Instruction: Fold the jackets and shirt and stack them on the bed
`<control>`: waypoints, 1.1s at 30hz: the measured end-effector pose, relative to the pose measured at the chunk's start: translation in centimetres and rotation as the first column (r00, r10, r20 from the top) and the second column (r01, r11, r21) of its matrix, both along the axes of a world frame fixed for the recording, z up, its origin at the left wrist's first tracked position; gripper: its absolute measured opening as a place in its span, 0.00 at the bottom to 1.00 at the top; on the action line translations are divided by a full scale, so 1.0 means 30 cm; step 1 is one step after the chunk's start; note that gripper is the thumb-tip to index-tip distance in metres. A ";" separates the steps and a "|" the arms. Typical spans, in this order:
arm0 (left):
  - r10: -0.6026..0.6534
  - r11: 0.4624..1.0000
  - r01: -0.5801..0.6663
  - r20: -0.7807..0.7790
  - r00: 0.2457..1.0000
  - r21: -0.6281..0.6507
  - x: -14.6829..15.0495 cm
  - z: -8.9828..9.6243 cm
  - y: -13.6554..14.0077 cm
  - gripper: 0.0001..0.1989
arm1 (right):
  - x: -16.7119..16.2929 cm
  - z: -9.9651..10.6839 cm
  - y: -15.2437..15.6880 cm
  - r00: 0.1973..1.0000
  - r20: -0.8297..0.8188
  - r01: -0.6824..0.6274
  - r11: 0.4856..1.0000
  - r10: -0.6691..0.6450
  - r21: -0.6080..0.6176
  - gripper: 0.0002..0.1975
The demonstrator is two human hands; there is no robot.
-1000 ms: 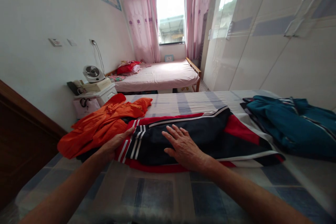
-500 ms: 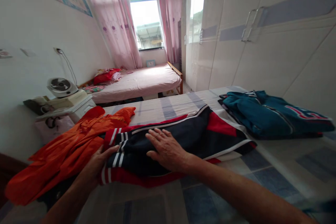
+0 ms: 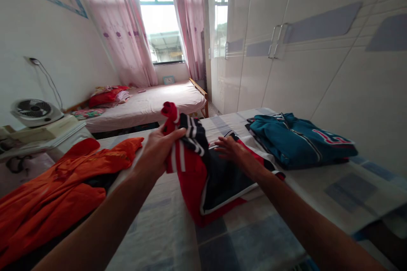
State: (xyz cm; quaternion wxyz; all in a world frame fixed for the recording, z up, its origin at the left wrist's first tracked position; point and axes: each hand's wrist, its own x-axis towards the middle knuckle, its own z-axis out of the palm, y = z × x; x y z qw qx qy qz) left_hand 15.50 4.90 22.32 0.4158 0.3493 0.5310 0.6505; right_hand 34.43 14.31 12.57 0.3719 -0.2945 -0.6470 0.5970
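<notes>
A navy, red and white jacket (image 3: 219,182) lies on the bed in front of me, its striped hem end lifted off the sheet. My left hand (image 3: 159,146) is closed round that hem, thumb on top, so the cloth bends up toward the right. Over the middle of the jacket is my right hand (image 3: 233,152), fingers spread and nothing gripped; whether it touches the cloth I cannot tell. On the right lies a folded teal zip jacket (image 3: 299,139) with a letter patch, on top of darker cloth. An orange jacket (image 3: 63,178) is spread at the left.
The checked sheet (image 3: 254,237) covers the near bed. Beyond it stands a second bed (image 3: 152,103) with red cloth (image 3: 106,96). A small fan (image 3: 36,111) sits on a white cabinet at the left. White wardrobe doors (image 3: 302,72) line the right side.
My left hand has lifted the jacket's striped hem and carried it right, folding it up. My right hand has shifted right along the jacket. The view has turned somewhat right.
</notes>
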 end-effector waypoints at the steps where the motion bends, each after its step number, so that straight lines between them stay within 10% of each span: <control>1: -0.112 0.993 0.111 0.017 0.994 0.025 0.043 0.002 0.048 0.20 | 0.043 0.014 0.021 0.996 -0.062 0.060 0.993 -0.067 -0.106 0.31; 5: -0.408 0.912 0.408 -0.008 0.913 0.041 0.165 -0.065 0.173 0.24 | 0.198 -0.002 0.076 0.959 -0.089 0.234 0.929 -0.269 -0.285 0.30; 9: -0.139 0.984 0.176 -0.452 0.881 0.039 0.154 -0.224 0.171 0.21 | 0.270 -0.086 0.090 0.978 -0.012 0.192 0.929 -0.206 -0.317 0.24; 13: 0.069 0.991 0.058 -0.832 0.551 0.121 0.073 -0.367 0.087 0.20 | 0.268 -0.117 0.105 0.960 0.076 0.281 0.903 -0.271 -0.325 0.34; 18: -0.033 0.986 0.166 -0.958 0.285 0.015 0.047 -0.479 -0.024 0.23 | 0.290 -0.116 0.137 0.929 0.130 0.352 0.935 -0.346 -0.026 0.36; 21: -0.034 0.999 0.035 -0.856 0.516 -0.019 0.051 -0.525 -0.043 0.25 | 0.311 -0.107 0.132 0.793 0.353 0.420 0.865 -0.497 0.273 0.29; 24: 0.041 0.984 -0.122 -0.494 0.868 -0.133 0.044 -0.533 -0.040 0.29 | 0.291 -0.060 0.075 0.621 0.332 0.391 0.647 -0.711 0.654 0.21; 26: 0.078 0.962 -0.121 -0.180 0.981 -0.245 0.037 -0.516 -0.037 0.30 | 0.245 -0.015 0.011 0.643 0.255 0.344 0.569 -0.722 0.747 0.19; 33: -0.331 0.912 0.391 0.338 0.881 -0.126 0.071 -0.416 -0.041 0.28 | 0.039 0.055 -0.161 0.838 0.525 0.029 0.972 -0.151 0.233 0.36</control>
